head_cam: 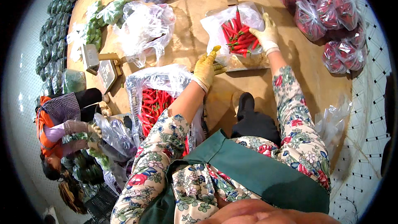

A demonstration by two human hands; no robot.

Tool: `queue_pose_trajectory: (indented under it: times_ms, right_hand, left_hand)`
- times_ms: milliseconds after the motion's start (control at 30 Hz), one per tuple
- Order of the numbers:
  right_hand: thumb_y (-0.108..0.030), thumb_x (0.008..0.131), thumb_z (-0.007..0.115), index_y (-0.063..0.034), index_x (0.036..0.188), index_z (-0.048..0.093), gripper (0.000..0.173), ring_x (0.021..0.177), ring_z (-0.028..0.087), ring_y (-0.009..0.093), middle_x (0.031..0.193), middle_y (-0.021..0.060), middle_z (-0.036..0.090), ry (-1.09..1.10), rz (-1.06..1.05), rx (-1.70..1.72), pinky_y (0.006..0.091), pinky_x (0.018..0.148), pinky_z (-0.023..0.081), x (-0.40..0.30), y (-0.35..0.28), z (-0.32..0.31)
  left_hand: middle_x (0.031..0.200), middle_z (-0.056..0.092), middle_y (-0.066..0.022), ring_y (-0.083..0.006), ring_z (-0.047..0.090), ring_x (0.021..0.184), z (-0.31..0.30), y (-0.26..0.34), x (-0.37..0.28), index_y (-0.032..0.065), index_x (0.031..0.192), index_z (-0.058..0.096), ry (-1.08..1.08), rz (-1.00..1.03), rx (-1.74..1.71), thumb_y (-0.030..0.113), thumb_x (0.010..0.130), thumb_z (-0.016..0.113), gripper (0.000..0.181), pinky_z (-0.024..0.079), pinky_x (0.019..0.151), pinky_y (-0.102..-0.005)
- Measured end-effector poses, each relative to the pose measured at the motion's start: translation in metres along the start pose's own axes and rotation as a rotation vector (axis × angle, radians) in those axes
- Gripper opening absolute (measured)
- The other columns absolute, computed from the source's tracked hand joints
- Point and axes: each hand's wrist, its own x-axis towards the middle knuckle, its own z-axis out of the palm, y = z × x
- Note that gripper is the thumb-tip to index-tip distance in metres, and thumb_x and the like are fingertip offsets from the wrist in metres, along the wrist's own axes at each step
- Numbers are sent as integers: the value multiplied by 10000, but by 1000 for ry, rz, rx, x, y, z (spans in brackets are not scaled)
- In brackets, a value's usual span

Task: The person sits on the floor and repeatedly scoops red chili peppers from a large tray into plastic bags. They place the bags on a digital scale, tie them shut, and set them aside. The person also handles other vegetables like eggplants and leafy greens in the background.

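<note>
A loose pile of red chilli peppers (239, 37) with green stems rests on a clear plastic bag (214, 26), spread over a low flat tray or platform (248, 63). My right hand (267, 34), in a pale yellow glove, is at the pile's right side. Its thumb reaches over the peppers and its fingers stretch away along the bag's edge. My left hand (206, 70), gloved too, hovers by the near left corner of the bag with its fingers spread and nothing seen in them. Under my left forearm stands a plastic-lined crate (133, 99) of more red chillies (154, 109).
Knotted bags of red produce (323, 6) are heaped at right. Crumpled clear bags (146, 28), bagged greens (96, 25) and a weighing scale (107, 74) lie at left. A co-worker in an orange vest (46, 124) handles plastic there. Loose plastic bags (332, 124) lie near my right elbow.
</note>
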Motion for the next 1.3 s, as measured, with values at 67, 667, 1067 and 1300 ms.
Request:
queue_pose_trajectory:
  times_ms: [67, 667, 1067, 1300]
  right_hand:
    - [-322, 751, 716, -111, 1055, 663, 374, 1010, 606, 257, 1112, 116, 637, -198, 37, 188, 362, 905, 457, 41, 21, 17]
    - [-146, 895, 581, -15, 1063, 628, 219, 826, 567, 125, 955, 32, 630, -8, 0, 847, 256, 739, 462, 79, -73, -154]
    - [-56, 901, 581, -12, 1277, 511, 384, 1087, 542, 148, 1211, 67, 570, -487, -34, 686, 268, 951, 428, 44, -51, -139]
    - [-45, 912, 559, -15, 1260, 528, 350, 1115, 535, 152, 1217, 72, 570, -694, -540, 587, 281, 963, 422, -41, -226, -182]
  left_hand:
    - [1028, 584, -118, -251, 633, 812, -3, 14, 0, 189, 1290, 538, 41, 32, -15, 279, 949, 526, 352, 569, 672, -374]
    - [938, 587, -39, -153, 588, 847, -10, 119, -14, 54, 1174, 559, -43, 577, 159, 186, 912, 599, 296, 521, 650, -320]
    - [988, 621, -65, -159, 583, 856, -159, -39, -172, 73, 1351, 435, 347, 333, 371, 367, 869, 623, 595, 468, 723, -296]
    - [809, 553, 34, -141, 535, 754, -304, -203, -338, 187, 945, 552, 1091, 31, -421, 372, 871, 566, 199, 442, 697, -375]
